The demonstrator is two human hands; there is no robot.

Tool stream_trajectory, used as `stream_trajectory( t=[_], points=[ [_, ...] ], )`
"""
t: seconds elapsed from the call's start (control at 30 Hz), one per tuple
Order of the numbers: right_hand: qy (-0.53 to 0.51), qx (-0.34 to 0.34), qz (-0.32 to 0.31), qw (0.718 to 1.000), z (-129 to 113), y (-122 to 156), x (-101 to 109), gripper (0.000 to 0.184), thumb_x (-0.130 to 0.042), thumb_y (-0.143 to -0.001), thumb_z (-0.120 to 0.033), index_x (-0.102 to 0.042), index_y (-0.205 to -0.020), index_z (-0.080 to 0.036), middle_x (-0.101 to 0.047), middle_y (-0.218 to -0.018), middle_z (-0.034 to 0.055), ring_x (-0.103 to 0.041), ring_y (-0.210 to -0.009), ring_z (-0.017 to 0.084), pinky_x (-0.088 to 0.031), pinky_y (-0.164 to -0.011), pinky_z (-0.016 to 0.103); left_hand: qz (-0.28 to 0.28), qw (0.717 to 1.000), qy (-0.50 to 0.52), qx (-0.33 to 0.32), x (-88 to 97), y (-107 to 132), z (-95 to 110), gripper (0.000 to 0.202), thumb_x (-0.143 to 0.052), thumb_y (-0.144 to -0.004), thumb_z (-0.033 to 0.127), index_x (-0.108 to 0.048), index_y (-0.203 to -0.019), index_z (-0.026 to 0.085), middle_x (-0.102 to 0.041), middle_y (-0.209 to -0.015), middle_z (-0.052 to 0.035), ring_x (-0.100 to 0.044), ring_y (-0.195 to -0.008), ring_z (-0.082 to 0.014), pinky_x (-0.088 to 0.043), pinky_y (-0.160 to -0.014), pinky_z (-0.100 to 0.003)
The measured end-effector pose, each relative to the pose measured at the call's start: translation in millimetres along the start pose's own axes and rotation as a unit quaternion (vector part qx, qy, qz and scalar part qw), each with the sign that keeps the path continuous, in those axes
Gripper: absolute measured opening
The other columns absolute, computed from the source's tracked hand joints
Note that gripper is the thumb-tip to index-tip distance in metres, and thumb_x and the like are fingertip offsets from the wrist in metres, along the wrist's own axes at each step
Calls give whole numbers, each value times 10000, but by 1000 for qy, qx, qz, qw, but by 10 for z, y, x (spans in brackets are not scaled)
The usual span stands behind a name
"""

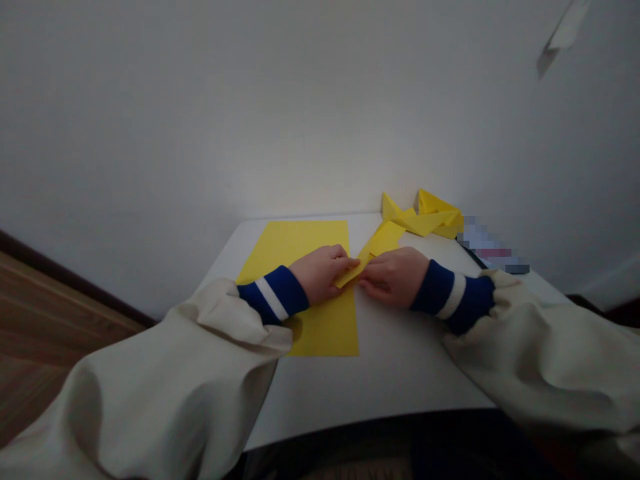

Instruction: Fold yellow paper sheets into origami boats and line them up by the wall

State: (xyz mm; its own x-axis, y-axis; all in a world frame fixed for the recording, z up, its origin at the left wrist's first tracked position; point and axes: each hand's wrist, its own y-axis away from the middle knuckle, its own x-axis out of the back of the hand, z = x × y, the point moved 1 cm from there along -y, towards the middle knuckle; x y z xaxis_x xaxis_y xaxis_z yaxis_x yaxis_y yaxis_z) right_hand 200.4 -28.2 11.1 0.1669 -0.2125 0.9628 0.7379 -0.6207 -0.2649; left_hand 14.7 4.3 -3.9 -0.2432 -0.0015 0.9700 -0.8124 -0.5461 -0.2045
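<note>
- Yellow folded paper strip lies on the white table, running from the centre of the frame up and to the right. Its near end sits between the two hands.
- Left hand is curled nearly closed, its fingertips nipping that end. Right hand is closed the same way and pinches it from the other side.
- Likely risk: with both hands gripping so close together, a pull apart could tear the thin strip, and uneven pressure could set a crooked crease.
- Likely risk: the left wrist rests on the flat yellow paper sheet, so any drag there could slide or wrinkle it.
- No container shows. The pile of folded yellow paper shapes lies loose on the table, right of centre, near a blurred dark object.
</note>
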Motion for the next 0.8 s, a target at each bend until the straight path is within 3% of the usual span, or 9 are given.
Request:
stream_trajectory(
  t=[0.1,0.2,0.3,0.37,0.43,0.5,0.8],
  points=[
    [53,-79,37,995,60,23,41,330,-379,-861,-365,-633,-739,-193,-665,-691,40,-543,-567,143,-292,-506,275,-12,1000,-15,-5,0,31,-6,440,-572,-741,182,-547,-1178,143,-571,-1033,-104,-533,-925,-202,-445,-830,-334],
    [53,-161,105,980,171,32,64,247,-419,-846,-333,-615,-827,-184,-650,-733,43,-549,-615,151,-341,-541,271,-17,999,-28,-12,-7,70,-3,477,-556,-741,171,-520,-1216,150,-566,-1054,-102,-530,-930,-198,-442,-837,-330],
    [58,-102,126,985,255,33,27,237,-488,-804,-254,-616,-982,-163,-640,-975,94,-563,-900,213,-418,-774,319,-19,1000,-24,-6,-3,89,28,482,-554,-733,162,-514,-1212,135,-564,-1056,-108,-529,-935,-198,-440,-848,-332],
    [64,-62,126,988,294,37,-27,391,-546,-760,-223,-572,-1143,-153,-556,-1199,131,-487,-1093,257,-380,-913,376,-15,1000,-19,0,4,85,58,461,-552,-735,159,-521,-1193,125,-564,-1050,-112,-529,-932,-196,-438,-858,-334],
    [60,-62,110,990,328,39,-87,497,-568,-743,-208,-517,-1233,-147,-493,-1288,145,-423,-1177,276,-352,-963,412,-10,1000,-15,1,10,78,83,455,-548,-741,159,-516,-1193,121,-564,-1046,-114,-528,-929,-196,-436,-862,-338],
    [50,-80,88,992,356,32,-131,479,-557,-762,-217,-520,-1235,-144,-519,-1263,137,-446,-1152,266,-367,-955,410,-7,1000,-13,1,11,75,96,485,-554,-736,158,-496,-1216,115,-563,-1048,-116,-526,-927,-197,-437,-860,-339],
    [59,-103,-24,993,390,-22,-120,268,-452,-834,-205,-668,-991,-192,-669,-1034,62,-574,-983,212,-407,-876,350,-12,999,-19,-24,-11,92,66,503,-544,-720,145,-526,-1222,179,-566,-1108,-94,-524,-970,-197,-428,-875,-344]
  ],
)
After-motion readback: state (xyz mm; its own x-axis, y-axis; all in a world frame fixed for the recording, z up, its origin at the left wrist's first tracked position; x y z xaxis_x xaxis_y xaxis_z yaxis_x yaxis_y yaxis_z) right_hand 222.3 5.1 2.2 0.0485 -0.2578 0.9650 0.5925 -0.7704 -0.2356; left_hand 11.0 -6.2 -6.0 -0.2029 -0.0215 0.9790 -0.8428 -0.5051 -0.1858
